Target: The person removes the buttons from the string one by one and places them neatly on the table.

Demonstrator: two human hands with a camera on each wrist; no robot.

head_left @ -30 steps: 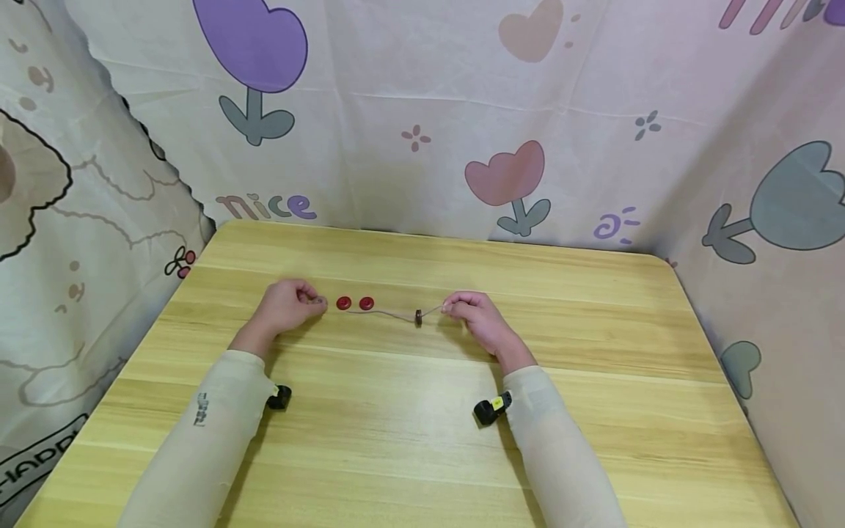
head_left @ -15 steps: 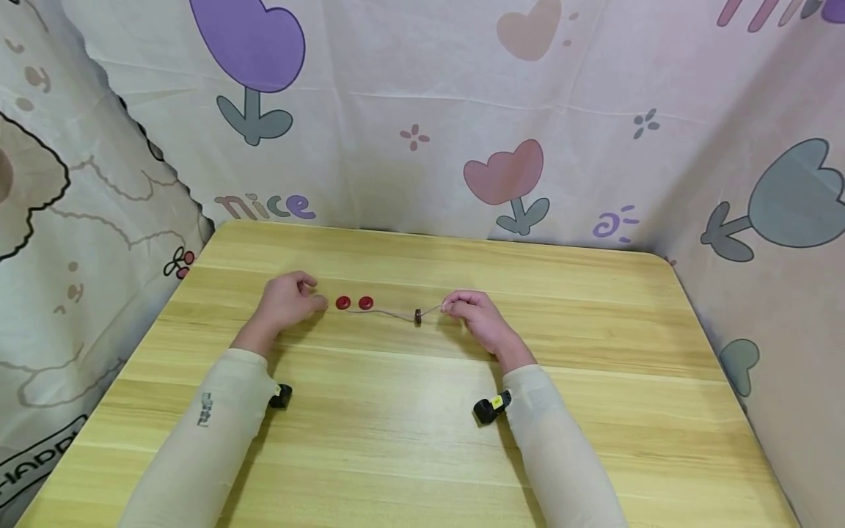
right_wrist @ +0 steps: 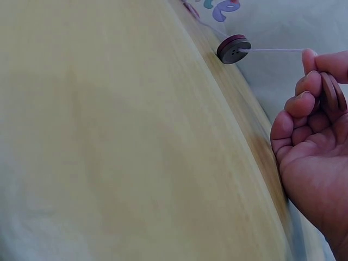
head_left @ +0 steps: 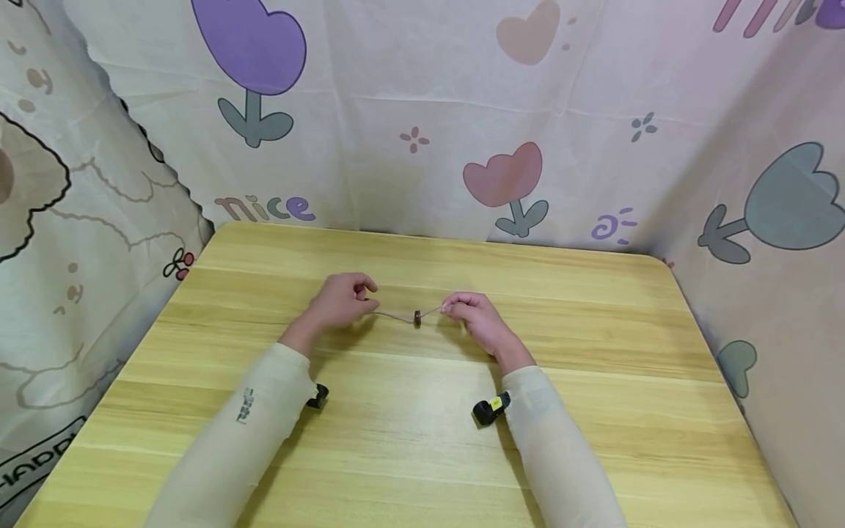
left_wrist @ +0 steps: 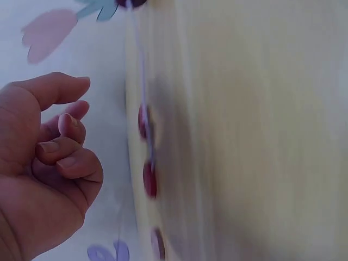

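My right hand point(head_left: 480, 319) pinches a thin pale string point(right_wrist: 272, 50) between thumb and forefinger. Brown button-like discs point(right_wrist: 333, 93) are tucked under its curled fingers. A dark button and a red one are threaded together as a small stack point(right_wrist: 234, 49) on the string. My left hand point(head_left: 343, 301) hovers over the string's far end, fingers loosely bent and holding nothing. Below it, in the left wrist view, lie a red button point(left_wrist: 143, 122), a second red button point(left_wrist: 150, 180) and a paler, blurred disc point(left_wrist: 158, 243). The left hand hides these in the head view.
A wood-grain table point(head_left: 422, 440) spans the work area. Behind it hangs a printed cloth point(head_left: 396, 73) with flower patterns, and more cloth closes off both sides. A small black camera sits at each wrist.
My left hand has spread its fingertips, then swung right over the red buttons and the string's end. The right hand and the threaded buttons have stayed in place.
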